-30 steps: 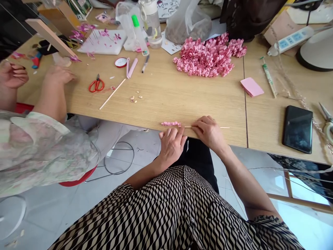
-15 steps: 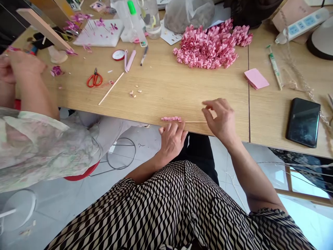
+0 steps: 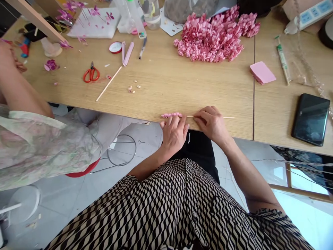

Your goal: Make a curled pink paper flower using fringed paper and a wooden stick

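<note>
Wooden table (image 3: 166, 83) edge: left hand (image 3: 174, 133) half-closed on a pink paper coil (image 3: 170, 115); right hand (image 3: 212, 125) pinching its thin stick (image 3: 229, 117).

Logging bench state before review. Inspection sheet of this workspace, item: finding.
Surface: light wood table, seam at right.
Job's things: thin wooden stick with pink paper curls on it.
Clutter: heap of pink paper curls, red scissors, black phone.
Grips: left hand on the stick by the curls; right hand closed on the stick.
Cables: white power strip, far right; thin wires beyond the table.
Surroundings: co-worker's floral sleeve, tiled floor.
</note>
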Tool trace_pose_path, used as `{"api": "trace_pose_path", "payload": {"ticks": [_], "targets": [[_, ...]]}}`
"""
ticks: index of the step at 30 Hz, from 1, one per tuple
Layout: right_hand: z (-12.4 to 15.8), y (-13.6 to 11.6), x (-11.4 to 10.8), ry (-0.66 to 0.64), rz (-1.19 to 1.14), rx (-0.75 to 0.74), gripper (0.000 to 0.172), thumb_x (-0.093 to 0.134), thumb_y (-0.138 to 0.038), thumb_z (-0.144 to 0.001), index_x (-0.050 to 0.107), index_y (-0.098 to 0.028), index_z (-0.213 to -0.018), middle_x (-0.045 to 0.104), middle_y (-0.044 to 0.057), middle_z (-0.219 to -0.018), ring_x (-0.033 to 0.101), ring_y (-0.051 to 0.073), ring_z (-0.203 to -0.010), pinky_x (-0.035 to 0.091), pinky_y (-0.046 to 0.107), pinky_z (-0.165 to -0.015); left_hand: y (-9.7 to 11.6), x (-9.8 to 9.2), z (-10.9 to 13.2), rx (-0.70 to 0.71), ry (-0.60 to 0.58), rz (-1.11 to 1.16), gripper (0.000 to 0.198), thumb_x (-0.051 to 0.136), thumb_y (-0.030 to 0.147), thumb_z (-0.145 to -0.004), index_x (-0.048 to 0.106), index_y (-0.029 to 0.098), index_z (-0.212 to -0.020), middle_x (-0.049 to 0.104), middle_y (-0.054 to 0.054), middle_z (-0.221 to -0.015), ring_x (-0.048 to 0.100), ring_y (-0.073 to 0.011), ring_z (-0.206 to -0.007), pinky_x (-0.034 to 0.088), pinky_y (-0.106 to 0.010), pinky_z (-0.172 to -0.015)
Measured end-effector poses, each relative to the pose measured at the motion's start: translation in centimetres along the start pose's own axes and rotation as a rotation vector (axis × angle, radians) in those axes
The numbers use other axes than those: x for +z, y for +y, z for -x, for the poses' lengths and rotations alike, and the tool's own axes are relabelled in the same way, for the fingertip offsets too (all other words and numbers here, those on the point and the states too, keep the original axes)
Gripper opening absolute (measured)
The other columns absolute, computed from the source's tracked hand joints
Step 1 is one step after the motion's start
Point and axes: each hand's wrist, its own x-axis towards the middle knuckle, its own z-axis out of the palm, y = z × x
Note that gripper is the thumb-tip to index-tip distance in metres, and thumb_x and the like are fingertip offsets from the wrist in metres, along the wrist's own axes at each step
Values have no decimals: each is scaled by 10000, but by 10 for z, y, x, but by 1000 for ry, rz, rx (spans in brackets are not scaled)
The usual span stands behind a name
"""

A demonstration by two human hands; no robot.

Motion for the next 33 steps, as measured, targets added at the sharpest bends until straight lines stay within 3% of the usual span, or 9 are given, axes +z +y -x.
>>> {"api": "trace_pose_path", "payload": {"ticks": [5, 11, 18, 22, 25, 33], "targets": [[0, 0, 1, -5, 7, -6, 210, 517, -291, -926, 711, -212, -910, 670, 84, -925, 568, 230, -902, 458, 407, -828, 1, -1, 2, -6, -26, 11, 452, 341, 437, -1010, 593, 187, -1292, 632, -90, -916, 539, -238, -895, 321, -398, -811], [-2, -1, 1, -3, 10, 16, 192, 531, -263, -909, 712, -200, -898, 669, 84, -925, 573, 227, -892, 451, 389, -801, -3, 4, -4, -15, 37, 54, 401, 378, 398, -1006, 614, 212, -1272, 639, -90, -960, 558, -255, -988, 334, -417, -861], [-6, -1, 2, -27, -3, 35, 203, 513, -260, -904, 705, -204, -869, 650, 81, -901, 562, 221, -864, 435, 379, -793, -27, -1, -10, -173, 258, 213, 273, 484, 363, -981, 700, 252, -1105, 615, -92, -1034, 570, -225, -1030, 364, -428, -965], [-6, -3, 1, -36, 2, 56, 203, 512, -250, -901, 707, -202, -868, 649, 86, -896, 562, 227, -868, 436, 390, -793, -34, -5, -21, -54, 146, 212, 221, 567, 349, -944, 684, 261, -1109, 639, -78, -1152, 560, -225, -1139, 379, -405, -956], [-5, -4, 1, -41, 18, 54, 205, 510, -245, -908, 710, -207, -883, 656, 92, -916, 566, 239, -895, 438, 406, -800, -32, -5, -27, -64, 72, 217, 191, 550, 337, -955, 695, 263, -1056, 675, -63, -1110, 588, -217, -1094, 371, -398, -926], [-5, -4, 1, -58, 91, 59, 226, 469, -238, -931, 686, -201, -880, 660, 99, -925, 549, 239, -893, 429, 395, -797, -31, -4, -26, -86, 84, 241, 216, 506, 333, -976, 706, 253, -986, 690, -49, -1068, 599, -200, -1066, 351, -382, -934]]}}
